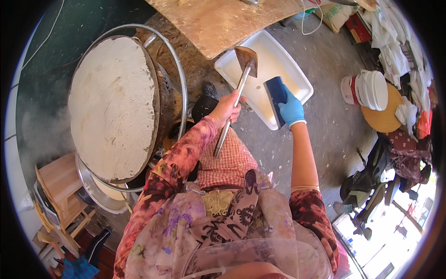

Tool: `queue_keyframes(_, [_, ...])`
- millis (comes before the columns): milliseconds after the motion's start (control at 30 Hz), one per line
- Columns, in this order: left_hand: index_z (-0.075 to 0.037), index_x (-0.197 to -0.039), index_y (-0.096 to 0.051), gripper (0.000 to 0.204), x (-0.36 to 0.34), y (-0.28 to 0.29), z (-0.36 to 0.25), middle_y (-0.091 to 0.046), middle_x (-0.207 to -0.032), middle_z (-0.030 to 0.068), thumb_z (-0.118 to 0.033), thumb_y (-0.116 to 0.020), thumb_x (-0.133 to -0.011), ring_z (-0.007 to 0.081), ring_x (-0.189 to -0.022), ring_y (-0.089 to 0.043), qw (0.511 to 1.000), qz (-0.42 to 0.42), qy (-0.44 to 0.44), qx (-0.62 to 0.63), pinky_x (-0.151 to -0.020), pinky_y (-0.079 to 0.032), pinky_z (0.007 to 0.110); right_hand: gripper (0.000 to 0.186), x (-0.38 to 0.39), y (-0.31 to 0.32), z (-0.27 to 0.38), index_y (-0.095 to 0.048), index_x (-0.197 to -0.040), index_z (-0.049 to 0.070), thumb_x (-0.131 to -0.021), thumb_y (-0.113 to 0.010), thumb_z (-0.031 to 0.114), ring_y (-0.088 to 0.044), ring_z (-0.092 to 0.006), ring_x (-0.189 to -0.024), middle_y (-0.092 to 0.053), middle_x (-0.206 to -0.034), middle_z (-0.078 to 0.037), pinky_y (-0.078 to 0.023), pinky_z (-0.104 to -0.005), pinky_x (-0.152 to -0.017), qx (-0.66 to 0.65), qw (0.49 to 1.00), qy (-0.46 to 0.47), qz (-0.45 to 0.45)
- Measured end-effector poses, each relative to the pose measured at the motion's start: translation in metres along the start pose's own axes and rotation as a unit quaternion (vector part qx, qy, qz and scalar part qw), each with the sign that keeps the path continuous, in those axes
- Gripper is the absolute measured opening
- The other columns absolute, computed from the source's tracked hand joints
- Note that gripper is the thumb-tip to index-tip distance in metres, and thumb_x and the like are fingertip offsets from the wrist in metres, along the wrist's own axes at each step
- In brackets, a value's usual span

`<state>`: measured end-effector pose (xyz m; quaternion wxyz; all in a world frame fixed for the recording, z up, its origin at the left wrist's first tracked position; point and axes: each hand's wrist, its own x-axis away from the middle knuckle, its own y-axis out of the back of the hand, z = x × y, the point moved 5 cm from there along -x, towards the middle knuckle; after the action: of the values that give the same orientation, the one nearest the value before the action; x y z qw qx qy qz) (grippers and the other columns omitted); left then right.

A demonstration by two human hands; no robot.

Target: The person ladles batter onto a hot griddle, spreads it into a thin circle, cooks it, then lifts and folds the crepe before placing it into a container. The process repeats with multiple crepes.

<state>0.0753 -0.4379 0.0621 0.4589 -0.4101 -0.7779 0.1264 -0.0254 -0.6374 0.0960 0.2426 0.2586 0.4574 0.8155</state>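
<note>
My bare left hand (225, 108) is closed round the metal handle of a scraper (247, 60), whose triangular, brownish blade is raised at the near left part of a white plastic tub (301, 83). My right hand (291, 107), in a blue glove, grips a dark blue flat scraper (274, 98) over that tub, which holds pale cream liquid. To my left is a large round griddle (112, 107) covered in a thin, pale, cracked layer, with a metal ring around it and steam at its left side.
A wooden board (195, 23) overhangs at the top. A steel basin (107, 202) and a wooden stool (60, 181) stand below the griddle. White buckets (371, 90) on a yellow round board, white bags and dark clutter line the right side.
</note>
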Motion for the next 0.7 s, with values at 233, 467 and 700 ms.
queue_keyframes(233, [-0.005, -0.1, -0.05, 0.052, -0.008, 0.004, 0.008, -0.028, -0.05, -0.0075, -0.054, -0.038, -0.089, 0.0048, -0.038, -0.026, 1.0, -0.005, 0.021, -0.018, -0.037, -0.025, 0.021, 0.036, -0.039, -0.035, -0.052, -0.06, -0.099, -0.004, -0.066, -0.063, 0.008, -0.063, -0.0219, -0.075, -0.066, -0.086, -0.014, -0.049, -0.0312, -0.07, -0.21, 0.954, -0.144, 0.158])
queue_keyframes(467, [-0.006, -0.086, -0.054, 0.018, -0.058, 0.015, 0.051, -0.038, -0.049, -0.0024, -0.023, -0.049, -0.088, 0.0105, -0.038, -0.039, 0.996, -0.02, -0.005, -0.086, -0.033, -0.031, 0.028, 0.043, 0.012, -0.009, -0.016, -0.053, -0.115, -0.002, -0.075, -0.06, 0.012, -0.057, -0.0138, -0.085, -0.062, -0.099, -0.009, -0.047, -0.0271, -0.076, -0.351, 0.925, -0.015, 0.146])
queue_keyframes(700, [0.008, -0.073, -0.062, 0.027, -0.078, 0.017, 0.047, -0.061, -0.065, 0.0184, -0.014, -0.05, -0.08, 0.0262, -0.056, -0.062, 0.881, -0.095, -0.002, -0.463, -0.049, -0.049, 0.037, 0.05, 0.072, 0.035, -0.028, -0.046, -0.122, -0.007, -0.076, -0.058, 0.01, -0.052, -0.0213, -0.096, -0.054, -0.112, -0.012, -0.042, -0.0298, -0.085, -0.338, 0.931, -0.114, 0.08])
